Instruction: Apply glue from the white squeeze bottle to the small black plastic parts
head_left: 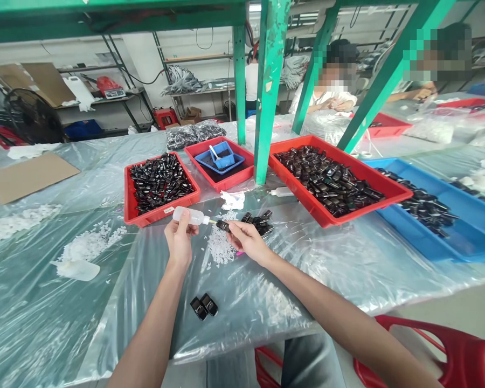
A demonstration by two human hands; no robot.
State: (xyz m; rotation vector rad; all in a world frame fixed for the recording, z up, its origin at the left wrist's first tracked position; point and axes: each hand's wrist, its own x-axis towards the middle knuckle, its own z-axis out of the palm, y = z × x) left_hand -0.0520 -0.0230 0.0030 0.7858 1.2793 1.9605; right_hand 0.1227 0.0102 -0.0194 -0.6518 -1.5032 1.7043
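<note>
My left hand (180, 237) is closed round a small white squeeze bottle (191, 216), tipped sideways with its thin nozzle pointing right. Between the fingertips of my right hand (246, 240) is a small black plastic part (223, 225), and the nozzle tip is at its left end; whether they touch I cannot tell. Beneath both hands lies a heap of small white pieces (221, 248). Just beyond my right hand sits a pile of similar black parts (262, 222). Two more black parts (204, 306) lie side by side near the table's front edge.
Red trays of black parts stand at left (165, 213) and right (335, 220). Between them a red tray (226, 186) holds blue containers. A blue tray (477, 237) extends right. A green post (262, 108) rises from the plastic-covered table. Co-workers sit across it.
</note>
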